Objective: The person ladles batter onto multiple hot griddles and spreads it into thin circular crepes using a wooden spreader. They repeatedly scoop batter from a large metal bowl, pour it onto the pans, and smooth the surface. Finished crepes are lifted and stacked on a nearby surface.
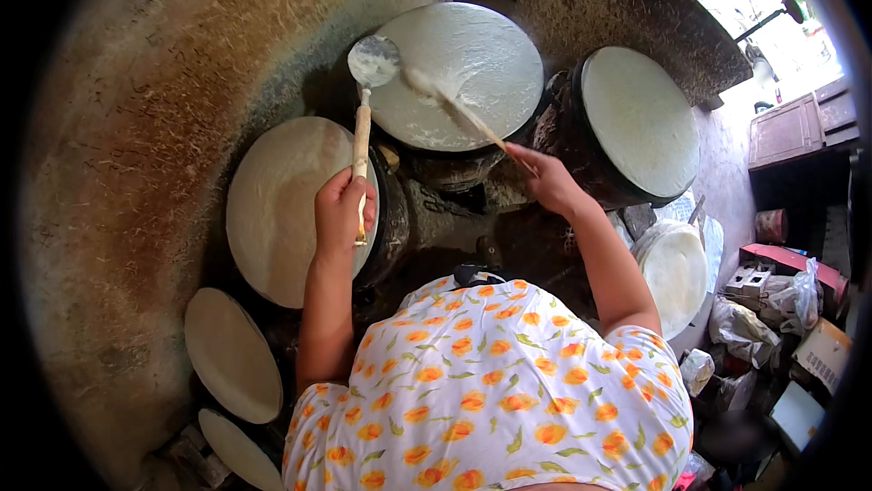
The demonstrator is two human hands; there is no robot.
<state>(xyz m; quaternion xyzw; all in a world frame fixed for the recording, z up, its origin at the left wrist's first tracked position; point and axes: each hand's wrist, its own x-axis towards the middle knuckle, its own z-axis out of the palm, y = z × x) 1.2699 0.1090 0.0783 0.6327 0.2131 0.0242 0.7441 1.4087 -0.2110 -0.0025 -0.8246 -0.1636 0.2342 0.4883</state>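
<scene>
My left hand [343, 208] grips the pale handle of a ladle [374, 60], whose round bowl, coated with whitish batter, is at the left edge of the far griddle. The handle passes over the left griddle [286, 212], covered by a pale sheet. My right hand [548, 177] holds a thin wooden stick [477, 124]; its far end is blurred over the wet white batter layer on the far round griddle [470, 62]. To the right, another round griddle [640, 123] bears a smooth pale layer.
Two more pale round surfaces [234, 355] lie at lower left beside a stained wall [136, 150]. A stack of thin round sheets [674, 280] stands at right. Beyond it are plastic bags [742, 334], a cardboard box [823, 355] and a wooden cabinet [787, 130].
</scene>
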